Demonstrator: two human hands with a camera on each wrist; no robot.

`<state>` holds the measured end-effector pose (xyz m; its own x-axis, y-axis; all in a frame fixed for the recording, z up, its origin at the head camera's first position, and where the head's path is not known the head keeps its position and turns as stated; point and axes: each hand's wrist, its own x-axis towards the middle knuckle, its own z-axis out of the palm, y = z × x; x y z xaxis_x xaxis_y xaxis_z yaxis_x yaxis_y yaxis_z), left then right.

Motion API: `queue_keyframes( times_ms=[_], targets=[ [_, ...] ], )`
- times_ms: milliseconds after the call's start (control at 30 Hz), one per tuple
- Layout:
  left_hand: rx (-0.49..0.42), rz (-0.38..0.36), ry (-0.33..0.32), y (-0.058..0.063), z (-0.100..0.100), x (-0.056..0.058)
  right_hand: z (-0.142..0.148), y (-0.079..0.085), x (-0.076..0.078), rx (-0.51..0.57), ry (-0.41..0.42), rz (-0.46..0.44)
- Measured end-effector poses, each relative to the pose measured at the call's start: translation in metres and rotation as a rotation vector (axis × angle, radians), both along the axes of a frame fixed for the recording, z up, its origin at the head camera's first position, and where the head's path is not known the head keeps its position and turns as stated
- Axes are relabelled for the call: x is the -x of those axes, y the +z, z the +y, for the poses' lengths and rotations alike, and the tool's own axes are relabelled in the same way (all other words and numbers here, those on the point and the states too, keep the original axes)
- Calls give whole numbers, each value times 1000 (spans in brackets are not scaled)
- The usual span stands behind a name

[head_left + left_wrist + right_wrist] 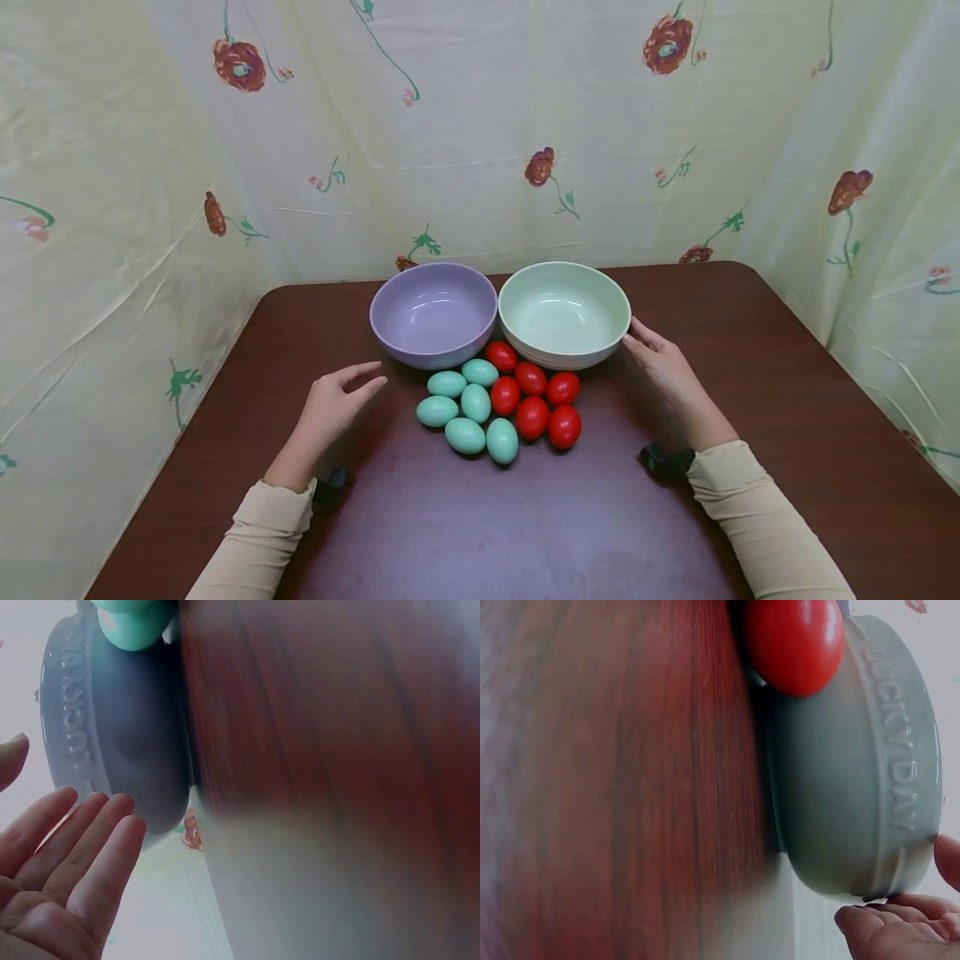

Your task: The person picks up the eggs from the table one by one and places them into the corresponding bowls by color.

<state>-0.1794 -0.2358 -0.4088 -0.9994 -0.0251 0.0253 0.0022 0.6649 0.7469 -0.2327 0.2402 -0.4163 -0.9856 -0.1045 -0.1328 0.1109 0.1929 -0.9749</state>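
Observation:
A purple bowl [433,360] and a pale green bowl [562,362] stand side by side on the table. My left hand [339,404] is to the left of the purple bowl, its fingers loosely extended with nothing in them. In the left wrist view those fingers [105,862] overlap the bowl's side. At the right side of the green bowl is my right hand [671,375], thumb and fingertips right at its wall. Several mint-green eggs [465,436] lie in front of the bowls, with several red eggs [532,417] to their right.
The dark brown table [495,533] has rounded far corners. Behind and beside it hangs a pale flowered curtain [465,167]. Black wrist straps [666,461] sit below beige sleeve cuffs [723,479].

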Motion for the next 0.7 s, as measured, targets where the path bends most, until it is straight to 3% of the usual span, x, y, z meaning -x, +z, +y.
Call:
queue_keyframes(
  times_ms=[500, 700],
  targets=[
    [-95, -30, -87, -5, 22, 1, -2, 0, 3, 122, 2, -5],
    [-197, -98, -118, -7, 30, 0, -3, 0, 4, 149, 11, -22]
  ],
)
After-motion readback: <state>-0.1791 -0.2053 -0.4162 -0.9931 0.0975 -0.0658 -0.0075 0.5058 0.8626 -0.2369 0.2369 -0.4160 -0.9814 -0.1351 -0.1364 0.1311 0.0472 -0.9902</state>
